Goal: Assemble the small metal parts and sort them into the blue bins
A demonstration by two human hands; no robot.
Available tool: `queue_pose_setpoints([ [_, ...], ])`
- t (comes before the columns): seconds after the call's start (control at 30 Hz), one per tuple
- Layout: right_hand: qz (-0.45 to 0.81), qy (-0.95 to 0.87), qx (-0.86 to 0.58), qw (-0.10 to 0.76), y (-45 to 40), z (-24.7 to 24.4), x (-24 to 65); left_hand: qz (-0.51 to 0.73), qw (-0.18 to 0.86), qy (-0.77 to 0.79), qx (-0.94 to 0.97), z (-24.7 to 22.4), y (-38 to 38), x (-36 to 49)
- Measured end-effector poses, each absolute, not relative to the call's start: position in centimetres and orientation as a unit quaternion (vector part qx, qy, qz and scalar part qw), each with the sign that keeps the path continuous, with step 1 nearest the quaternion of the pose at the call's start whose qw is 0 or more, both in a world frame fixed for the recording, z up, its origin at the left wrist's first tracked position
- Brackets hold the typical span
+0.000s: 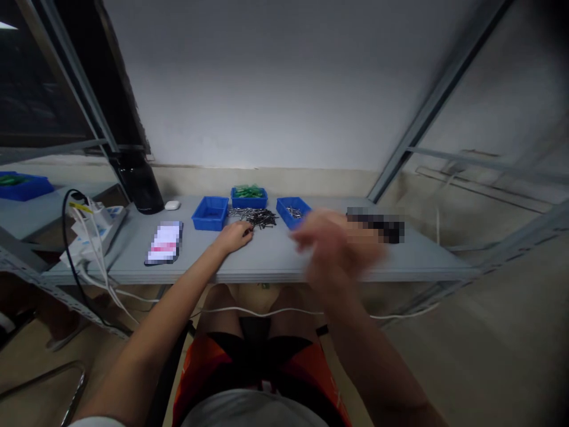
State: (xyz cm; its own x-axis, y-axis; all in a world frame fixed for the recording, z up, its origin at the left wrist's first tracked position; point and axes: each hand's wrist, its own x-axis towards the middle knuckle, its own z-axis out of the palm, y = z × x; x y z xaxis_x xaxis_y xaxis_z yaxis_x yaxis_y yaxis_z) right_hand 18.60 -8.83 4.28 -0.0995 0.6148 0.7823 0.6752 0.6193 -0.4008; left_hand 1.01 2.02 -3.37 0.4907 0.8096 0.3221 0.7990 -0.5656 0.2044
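My left hand (236, 236) rests on the grey table with its fingers curled in, at the near edge of a pile of thin black pieces (261, 219). Something small and dark shows at its fingertips, too small to name. Thin silvery pieces (242, 212) lie against the pile's left side. Raised above the table on the right, my right hand (335, 243) is smeared by motion, so its fingers and anything in them cannot be made out. It partly covers a blue bin (284, 209) with silvery pieces inside.
Left of the pile stands a blue bin (210, 213); behind it, another blue bin (249, 201) holds green pieces. A phone (164, 242), white earphone case (172, 205), black bottle (141, 184) and power strip (100, 234) with cables occupy the left. A blurred-out dark object (391, 228) lies right.
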Motion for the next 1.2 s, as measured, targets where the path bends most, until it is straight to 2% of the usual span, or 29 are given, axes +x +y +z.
queue_pose_setpoints([
  [0.1,0.000,-0.778,-0.409,0.476,-3.8,3.3,16.9,0.193,0.019,0.470,0.861,-3.1,1.9,1.0],
  [0.27,0.067,-0.847,-0.384,0.362,3.7,-2.3,16.7,0.184,-0.001,0.498,0.848,-3.5,2.3,0.7],
  [0.47,0.130,-0.819,-0.380,0.410,5.1,-5.1,18.1,0.199,-0.009,0.495,0.846,-3.7,2.4,0.6],
  [0.9,0.254,-0.793,-0.385,0.397,5.8,-5.7,18.5,0.277,-0.027,0.480,0.832,-4.3,3.3,0.3],
  [1.2,0.262,-0.803,-0.363,0.394,5.1,-5.5,18.1,0.328,0.005,0.429,0.842,-3.6,2.7,0.6],
])
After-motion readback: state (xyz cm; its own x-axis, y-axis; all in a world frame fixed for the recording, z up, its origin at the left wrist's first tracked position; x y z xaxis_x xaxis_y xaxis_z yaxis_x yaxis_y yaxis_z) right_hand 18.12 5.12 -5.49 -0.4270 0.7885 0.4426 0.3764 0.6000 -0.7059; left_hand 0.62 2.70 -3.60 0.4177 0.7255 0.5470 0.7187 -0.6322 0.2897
